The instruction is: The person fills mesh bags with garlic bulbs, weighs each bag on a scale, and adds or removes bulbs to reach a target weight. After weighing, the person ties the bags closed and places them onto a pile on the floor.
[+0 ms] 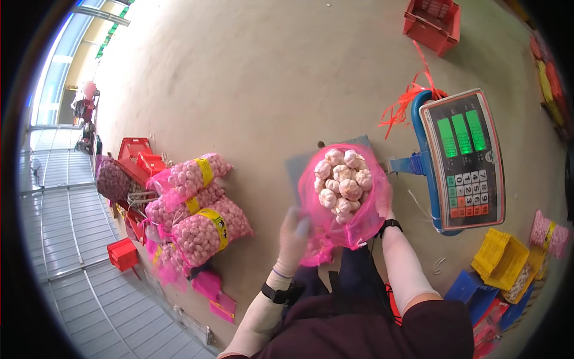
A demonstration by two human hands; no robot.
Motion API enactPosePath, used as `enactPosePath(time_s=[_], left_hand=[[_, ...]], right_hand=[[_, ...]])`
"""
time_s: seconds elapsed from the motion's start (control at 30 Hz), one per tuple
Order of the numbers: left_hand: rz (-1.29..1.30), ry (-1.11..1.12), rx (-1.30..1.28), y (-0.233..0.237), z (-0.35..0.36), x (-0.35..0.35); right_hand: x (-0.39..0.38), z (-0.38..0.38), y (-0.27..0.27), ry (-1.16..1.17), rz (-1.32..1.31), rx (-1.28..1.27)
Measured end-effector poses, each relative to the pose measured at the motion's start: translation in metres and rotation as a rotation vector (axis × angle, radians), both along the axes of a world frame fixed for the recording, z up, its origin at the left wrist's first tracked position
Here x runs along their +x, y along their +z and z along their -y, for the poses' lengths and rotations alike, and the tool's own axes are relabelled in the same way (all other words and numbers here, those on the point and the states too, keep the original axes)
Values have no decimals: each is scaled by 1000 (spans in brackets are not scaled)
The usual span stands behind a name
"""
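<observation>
A pink mesh bag (pixel 371 226) stands wide at the mouth in front of me, with white-purple garlic bulbs (pixel 342 185) showing inside. It sits over a blue-grey scale platform (pixel 296 169). My right hand (pixel 385 200) grips the bag's right side, its fingers partly hidden by the mesh. On the left, my gloved left hand (pixel 293 234) is raised close beside the bag, its fingers smeared by motion. A weighing display (pixel 463 158) with lit green readouts and a keypad stands to the right of the bag on a blue frame.
Filled garlic bags (pixel 206 233) with yellow labels are piled at the left, near red crates (pixel 134 149). Red plastic ties (pixel 412 96) hang at the scale's frame. A red crate (pixel 431 25) stands at the back right; a yellow crate (pixel 499 257) and blue bins (pixel 469 293) are lower right.
</observation>
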State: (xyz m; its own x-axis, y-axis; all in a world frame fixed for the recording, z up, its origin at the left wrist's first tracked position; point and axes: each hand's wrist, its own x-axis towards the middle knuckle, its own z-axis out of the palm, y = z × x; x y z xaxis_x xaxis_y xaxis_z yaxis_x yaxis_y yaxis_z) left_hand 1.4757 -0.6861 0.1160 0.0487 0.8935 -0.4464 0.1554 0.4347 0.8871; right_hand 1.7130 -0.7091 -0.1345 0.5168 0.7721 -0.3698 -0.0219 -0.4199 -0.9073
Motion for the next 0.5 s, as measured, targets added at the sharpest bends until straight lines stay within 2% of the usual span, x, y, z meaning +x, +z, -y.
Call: enactPosePath(time_s=[0.07,0.1,0.17,0.2,0.27,0.3,0.33,0.4,0.43,0.5], left_hand=[[-43,-34,43,0,-5,3],[-16,-38,-17,7,-4,8],[7,-37,-99,11,3,13],[3,-64,-87,12,5,14],[1,-90,-71,13,9,16],[21,-58,-73,11,13,18],[42,-26,-71,10,12,18],[20,-29,-62,11,10,17],[-4,-32,-65,12,12,16],[1,-36,-74,9,12,10]], right_hand=[[0,-5,8,112,230,-132],[0,-7,5,125,226,-133],[2,5,1,210,392,41],[5,10,-2,213,387,32],[11,8,-14,404,599,130],[13,6,-23,499,707,186],[12,4,-33,496,709,194],[8,10,-45,265,144,12],[8,18,-51,269,142,4],[6,16,-51,229,-38,-20]])
